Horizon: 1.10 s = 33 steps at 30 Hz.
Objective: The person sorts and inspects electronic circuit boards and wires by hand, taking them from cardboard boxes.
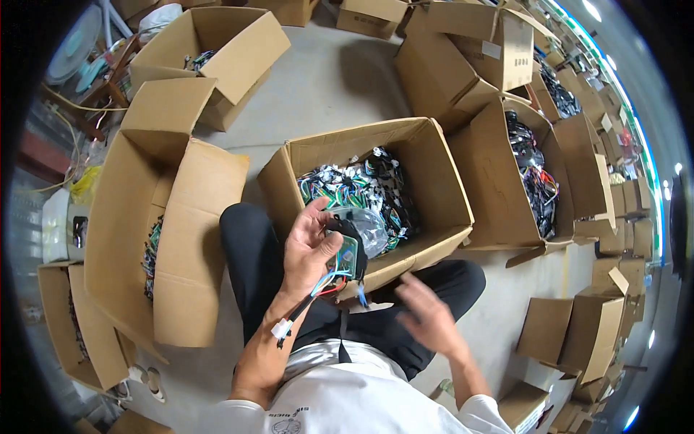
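My left hand grips a green circuit board by its edge, thumb on top, above the near side of an open cardboard box. The board sits against a black piece, and a clear plastic cover shows just beyond it. Coloured wires with a white connector hang from the board across my left wrist. Over my right thigh, my right hand is blurred, its fingers stretched out with nothing visible in them. Many wired connectors fill the bottom of the box.
Long open cartons stand at left, one with a flap near my left knee. On the right, another carton holds black parts and coloured wires. More boxes stand farther off, with stacked cartons at the lower right.
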Motion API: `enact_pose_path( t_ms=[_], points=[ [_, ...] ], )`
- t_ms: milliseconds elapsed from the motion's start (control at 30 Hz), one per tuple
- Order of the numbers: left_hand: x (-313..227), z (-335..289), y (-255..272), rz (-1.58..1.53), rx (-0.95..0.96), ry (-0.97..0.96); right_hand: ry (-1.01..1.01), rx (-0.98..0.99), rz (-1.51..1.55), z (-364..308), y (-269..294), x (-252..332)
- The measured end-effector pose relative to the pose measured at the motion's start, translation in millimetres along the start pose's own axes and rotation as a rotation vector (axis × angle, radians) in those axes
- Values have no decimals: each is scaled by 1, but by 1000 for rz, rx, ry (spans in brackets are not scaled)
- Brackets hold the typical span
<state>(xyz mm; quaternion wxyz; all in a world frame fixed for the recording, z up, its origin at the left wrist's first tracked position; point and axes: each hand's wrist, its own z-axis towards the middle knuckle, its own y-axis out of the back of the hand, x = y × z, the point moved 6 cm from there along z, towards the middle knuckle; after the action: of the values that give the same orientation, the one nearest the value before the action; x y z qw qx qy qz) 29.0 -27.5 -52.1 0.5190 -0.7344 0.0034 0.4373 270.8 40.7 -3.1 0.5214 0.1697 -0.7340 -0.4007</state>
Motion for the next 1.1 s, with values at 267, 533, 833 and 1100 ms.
enact_pose_path(
  t_ms=[267,533,833,1100],
  points=[
    [8,-47,-92,1240,299,-545,-303,-416,1113,74,-3,11],
    [59,-39,-39,650,593,426,-347,-359,1377,85,-8,-12],
    [59,-36,-28,940,369,106,-596,-534,1455,96,-24,-41],
    [40,-32,60,666,-120,309,-405,312,992,195,-40,-105]
  ],
)
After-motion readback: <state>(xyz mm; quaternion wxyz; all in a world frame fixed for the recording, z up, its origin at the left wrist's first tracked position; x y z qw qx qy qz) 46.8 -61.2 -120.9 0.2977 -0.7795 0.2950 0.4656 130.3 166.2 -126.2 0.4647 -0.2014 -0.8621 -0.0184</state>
